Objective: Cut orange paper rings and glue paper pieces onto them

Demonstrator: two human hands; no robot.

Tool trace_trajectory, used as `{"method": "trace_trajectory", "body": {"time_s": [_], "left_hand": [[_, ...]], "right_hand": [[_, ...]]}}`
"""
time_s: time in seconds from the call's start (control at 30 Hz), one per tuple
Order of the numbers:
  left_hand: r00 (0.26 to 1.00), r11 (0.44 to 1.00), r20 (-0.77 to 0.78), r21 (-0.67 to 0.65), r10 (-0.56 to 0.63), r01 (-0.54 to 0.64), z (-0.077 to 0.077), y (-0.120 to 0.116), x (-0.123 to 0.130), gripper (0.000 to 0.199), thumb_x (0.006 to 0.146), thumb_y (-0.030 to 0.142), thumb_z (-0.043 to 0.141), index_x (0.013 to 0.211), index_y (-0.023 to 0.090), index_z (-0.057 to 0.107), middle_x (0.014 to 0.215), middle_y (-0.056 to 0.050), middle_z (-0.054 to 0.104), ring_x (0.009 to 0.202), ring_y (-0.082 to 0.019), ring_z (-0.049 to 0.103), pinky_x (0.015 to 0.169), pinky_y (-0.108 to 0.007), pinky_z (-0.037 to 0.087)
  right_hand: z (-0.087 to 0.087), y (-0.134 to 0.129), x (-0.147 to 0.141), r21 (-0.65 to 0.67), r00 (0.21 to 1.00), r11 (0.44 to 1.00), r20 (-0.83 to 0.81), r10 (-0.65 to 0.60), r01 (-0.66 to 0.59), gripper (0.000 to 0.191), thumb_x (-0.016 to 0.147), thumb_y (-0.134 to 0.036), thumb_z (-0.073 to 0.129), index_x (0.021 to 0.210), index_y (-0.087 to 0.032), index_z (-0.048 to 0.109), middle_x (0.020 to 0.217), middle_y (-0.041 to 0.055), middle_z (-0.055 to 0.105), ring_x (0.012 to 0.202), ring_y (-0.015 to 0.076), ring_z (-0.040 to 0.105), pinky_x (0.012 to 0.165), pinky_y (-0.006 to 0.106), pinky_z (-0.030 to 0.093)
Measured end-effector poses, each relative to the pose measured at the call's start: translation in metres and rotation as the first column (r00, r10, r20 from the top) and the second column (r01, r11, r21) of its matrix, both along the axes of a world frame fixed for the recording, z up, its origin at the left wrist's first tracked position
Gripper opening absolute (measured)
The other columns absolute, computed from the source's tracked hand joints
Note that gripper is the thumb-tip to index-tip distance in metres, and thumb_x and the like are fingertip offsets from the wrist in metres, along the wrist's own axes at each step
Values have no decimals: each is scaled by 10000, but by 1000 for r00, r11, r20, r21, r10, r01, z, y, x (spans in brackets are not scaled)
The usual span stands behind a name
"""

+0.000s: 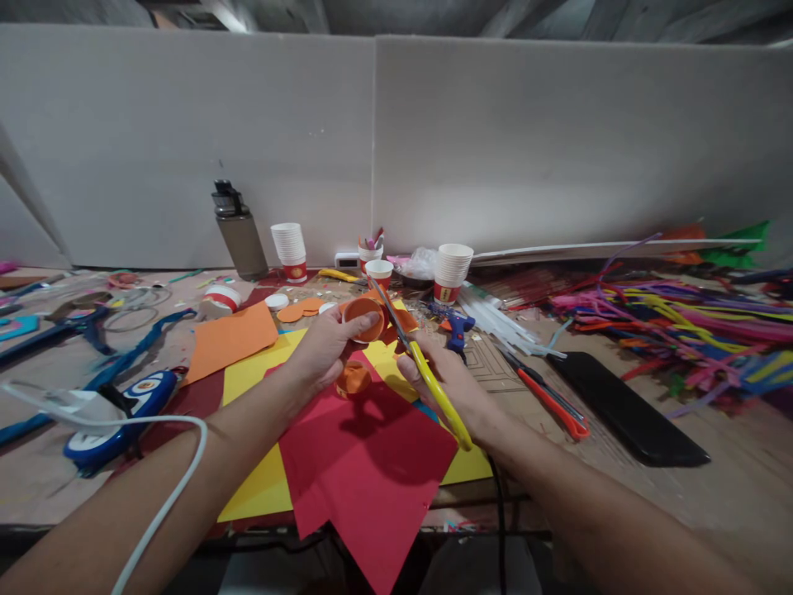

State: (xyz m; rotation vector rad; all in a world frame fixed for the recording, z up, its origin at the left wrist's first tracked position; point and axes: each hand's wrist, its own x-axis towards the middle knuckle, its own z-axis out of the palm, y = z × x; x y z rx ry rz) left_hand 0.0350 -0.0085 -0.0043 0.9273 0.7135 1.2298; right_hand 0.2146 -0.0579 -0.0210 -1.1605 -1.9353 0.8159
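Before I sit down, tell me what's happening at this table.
A person is doing papercraft: the left hand pinches a round orange piece, and the right hand holds yellow-handled scissors. The blades lie close by the piece; whether they are cutting it is unclear. Below, another orange piece rests on red paper, with yellow paper partly underneath. A blue glue gun lies beyond the right hand.

The hands (328, 345) (455, 387) and forearms (232, 442) are bare; greyish cloth, seemingly trouser legs (480, 568), shows dimly below.
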Motion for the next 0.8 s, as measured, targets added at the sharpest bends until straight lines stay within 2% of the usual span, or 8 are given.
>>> {"method": "trace_trajectory", "body": {"time_s": [0.13,0.3,0.47,0.8], "left_hand": [[1000,1000,-9,-9,7,-8,-1,0,-1,291,574,249,856,788,143,689,766,-5,693,686,-103,611,669,-228,449],[999,1000,-49,0,3,-3,-5,3,-3,261,607,251,836,805,154,696,778,-8,696,689,-105,609,658,-228,433],[999,999,-28,21,-23,24,-3,4,-5,236,601,224,833,774,152,691,739,1,686,657,-93,588,641,-216,421],[997,998,-56,47,-48,51,-2,6,-7,250,630,231,825,837,148,711,785,-13,697,701,-107,610,725,-242,467]], "right_hand": [[0,0,0,-15,1000,1000,-11,-18,18,289,924,-484,482,820,-220,427,716,-49,401,618,106,346,547,242,285],[0,1,1,21,999,1000,36,-10,10,298,935,-507,457,889,-215,491,734,-37,428,641,117,378,569,257,294],[1,0,1,35,999,999,40,-14,13,322,939,-523,444,865,-212,482,738,-34,434,644,118,375,575,256,303],[2,0,1,68,996,997,80,-29,24,351,928,-540,457,816,-207,457,729,-33,457,648,119,384,576,246,295]]}}
